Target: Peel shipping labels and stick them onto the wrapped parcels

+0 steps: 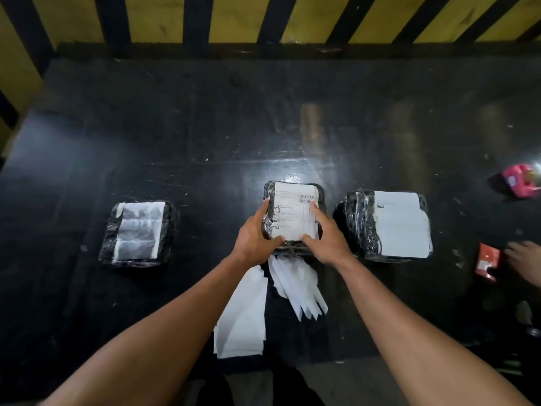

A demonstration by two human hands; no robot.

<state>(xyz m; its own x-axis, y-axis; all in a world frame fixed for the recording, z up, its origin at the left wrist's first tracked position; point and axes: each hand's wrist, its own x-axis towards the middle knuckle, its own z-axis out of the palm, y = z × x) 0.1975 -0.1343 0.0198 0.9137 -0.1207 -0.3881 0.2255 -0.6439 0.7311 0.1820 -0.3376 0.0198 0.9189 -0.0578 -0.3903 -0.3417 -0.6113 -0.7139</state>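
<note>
At the right edge of the frame much is cut off or unclear: another person's hand enters only partly, its fingers blurred beside a small red packet, and a pink packet further back is washed out by glare. On the black table the print on the shipping label is too small to read beyond a barcode and rows of lines, and the underside of the middle parcel is hidden by the hands that hold it. That parcel, wrapped in shiny black plastic, sits between both hands at the centre. The left hand grips its left side, fingers curled round the wrapping and thumb pressed on the near left corner of the label; the right hand grips the right side in the same way — thumb on the near edge of the label, a fingertip touching its right border. The label lies flat on the parcel's top face, between the two sets of fingers. Just beneath the parcel, toward the person, loose white backing sheets fan out, partly covered by the forearms. To the left, well apart, lies the left parcel with a greyish, smudged label; just beside the held one on the right stands the right parcel, whose white label looks nearly blank.
</note>
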